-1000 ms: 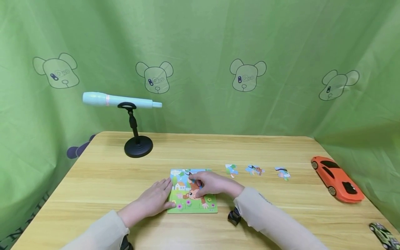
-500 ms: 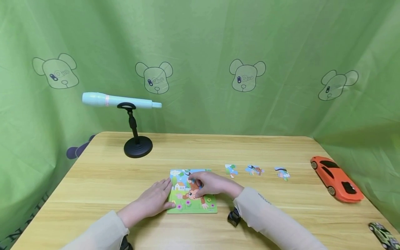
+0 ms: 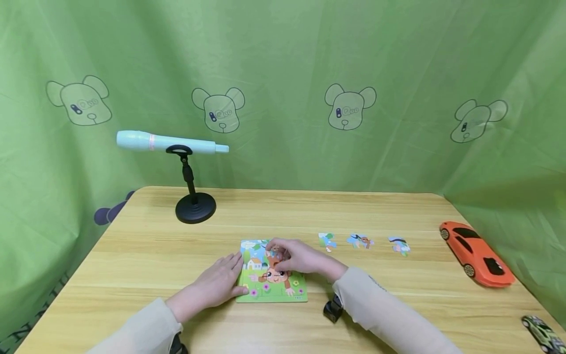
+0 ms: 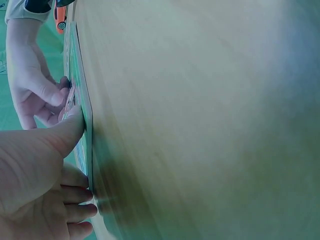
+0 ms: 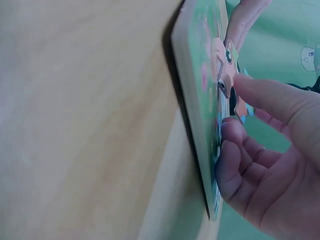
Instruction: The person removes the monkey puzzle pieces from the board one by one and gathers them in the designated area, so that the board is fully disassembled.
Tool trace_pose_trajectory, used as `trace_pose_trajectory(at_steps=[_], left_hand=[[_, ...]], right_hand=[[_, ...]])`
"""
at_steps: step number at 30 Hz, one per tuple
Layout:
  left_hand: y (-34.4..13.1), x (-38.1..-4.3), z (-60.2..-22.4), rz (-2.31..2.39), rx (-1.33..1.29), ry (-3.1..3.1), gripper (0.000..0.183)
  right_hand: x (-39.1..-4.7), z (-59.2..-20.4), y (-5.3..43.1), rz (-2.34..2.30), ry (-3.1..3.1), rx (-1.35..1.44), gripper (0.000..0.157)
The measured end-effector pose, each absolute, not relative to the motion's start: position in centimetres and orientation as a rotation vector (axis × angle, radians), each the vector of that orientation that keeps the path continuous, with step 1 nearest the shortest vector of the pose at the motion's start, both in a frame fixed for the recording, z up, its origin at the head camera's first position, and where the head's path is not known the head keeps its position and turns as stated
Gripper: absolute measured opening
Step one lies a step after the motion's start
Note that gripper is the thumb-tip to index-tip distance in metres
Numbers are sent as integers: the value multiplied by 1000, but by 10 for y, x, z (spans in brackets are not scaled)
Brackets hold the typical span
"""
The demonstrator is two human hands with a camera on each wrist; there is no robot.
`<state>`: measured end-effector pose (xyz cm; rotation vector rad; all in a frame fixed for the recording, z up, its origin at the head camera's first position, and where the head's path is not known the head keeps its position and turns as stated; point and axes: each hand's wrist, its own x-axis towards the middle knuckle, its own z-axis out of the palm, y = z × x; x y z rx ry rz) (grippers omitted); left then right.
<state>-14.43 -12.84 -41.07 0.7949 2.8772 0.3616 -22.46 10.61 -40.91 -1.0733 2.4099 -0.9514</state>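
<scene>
A jigsaw puzzle board [image 3: 276, 296] with a cartoon monkey, house and flowers lies on the table. My left hand [image 3: 218, 280] rests flat against its left side, fingers straight and thumb over the lower left corner. In the left wrist view the thumb [image 4: 70, 131] presses the board's edge. Over the upper right part of the board, my right hand [image 3: 300, 256] pinches a puzzle piece [image 5: 228, 75]. That piece tilts up from the board in the right wrist view, with the thumb on it; the far fingertips are partly hidden.
Three loose puzzle pieces, a left [image 3: 328, 241], a middle [image 3: 359, 241] and a right one [image 3: 400, 245], lie beyond the board. A light blue microphone [image 3: 194, 145] sits on a black stand [image 3: 196, 207]. An orange toy car [image 3: 477, 253] and a camouflage one [image 3: 544, 334] are at the right.
My right hand has shifted slightly up and right over the board, and its fingers have lifted a little, showing more of the monkey's face. The left hand stays in place.
</scene>
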Motion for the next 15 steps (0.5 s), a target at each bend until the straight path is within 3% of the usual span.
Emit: trace_pose_trajectory(at_steps=[15], left_hand=[[-129,-145,-411,368,807,2881,74]], right_hand=[[-229,-406,116,-1312,2248,-730,19]])
